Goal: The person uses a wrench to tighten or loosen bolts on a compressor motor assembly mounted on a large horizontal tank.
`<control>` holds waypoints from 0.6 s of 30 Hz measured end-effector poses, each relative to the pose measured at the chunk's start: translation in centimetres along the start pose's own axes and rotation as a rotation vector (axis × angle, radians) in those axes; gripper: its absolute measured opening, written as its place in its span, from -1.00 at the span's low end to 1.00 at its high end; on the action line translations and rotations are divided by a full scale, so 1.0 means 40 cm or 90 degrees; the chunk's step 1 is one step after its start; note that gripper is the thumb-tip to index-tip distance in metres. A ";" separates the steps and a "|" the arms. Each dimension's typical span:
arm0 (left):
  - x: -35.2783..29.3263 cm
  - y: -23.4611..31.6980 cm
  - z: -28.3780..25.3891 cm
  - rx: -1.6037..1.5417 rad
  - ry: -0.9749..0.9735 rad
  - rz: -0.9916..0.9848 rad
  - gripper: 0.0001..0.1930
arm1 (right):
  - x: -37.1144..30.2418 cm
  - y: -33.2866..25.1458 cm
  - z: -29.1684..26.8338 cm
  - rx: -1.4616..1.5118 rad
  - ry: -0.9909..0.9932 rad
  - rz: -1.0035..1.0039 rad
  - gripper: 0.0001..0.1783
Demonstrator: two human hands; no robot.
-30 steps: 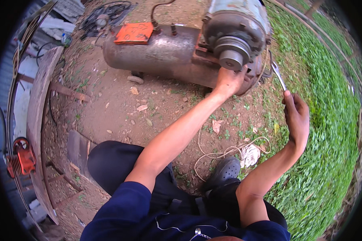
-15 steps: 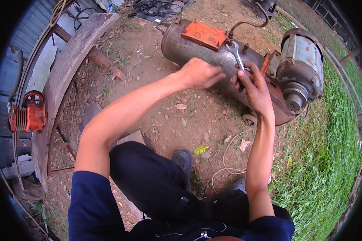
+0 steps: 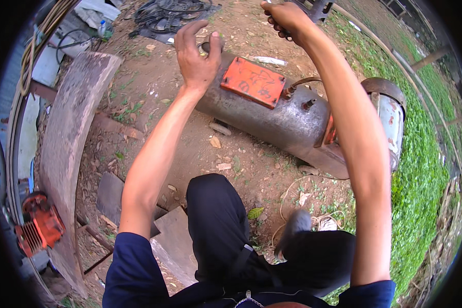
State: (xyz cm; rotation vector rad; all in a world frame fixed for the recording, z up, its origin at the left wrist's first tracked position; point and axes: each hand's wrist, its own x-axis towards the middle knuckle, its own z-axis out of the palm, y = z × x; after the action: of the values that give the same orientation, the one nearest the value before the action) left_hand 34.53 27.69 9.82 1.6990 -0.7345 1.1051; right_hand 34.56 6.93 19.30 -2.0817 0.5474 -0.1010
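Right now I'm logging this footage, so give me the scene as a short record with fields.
Tank: horizontal dull metal cylinder
Left hand: grip open, fingers spread, by the tank's left end
Right hand: near the picture's top, fingers curled; contents unclear
Orange plate: on the tank
Motor: at the tank's right end, partly hidden
Surroundings: soil, grass at right

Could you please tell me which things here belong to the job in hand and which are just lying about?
Apparently in the job:
metal tank, left hand near its end
orange plate on the tank
motor

Apparently just lying about:
black cables
green leaf
brown leaf
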 end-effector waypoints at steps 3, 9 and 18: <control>0.057 0.044 0.122 -0.079 -0.098 0.049 -0.76 | 0.095 0.018 -0.054 -0.340 0.029 -0.027 -0.51; 0.017 -0.056 0.340 -0.046 -0.574 -0.326 -0.66 | 0.281 0.011 -0.133 -0.749 -0.211 -0.130 -0.44; 0.013 -0.060 0.668 0.029 -0.553 -0.481 -0.70 | 0.530 0.407 -0.104 -0.569 -0.367 0.048 -0.64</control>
State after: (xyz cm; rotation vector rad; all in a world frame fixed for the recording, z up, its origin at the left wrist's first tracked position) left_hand 45.93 3.77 5.51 2.2187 -0.4713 -0.1732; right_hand 46.86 -12.58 5.16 -2.7585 0.3263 0.9137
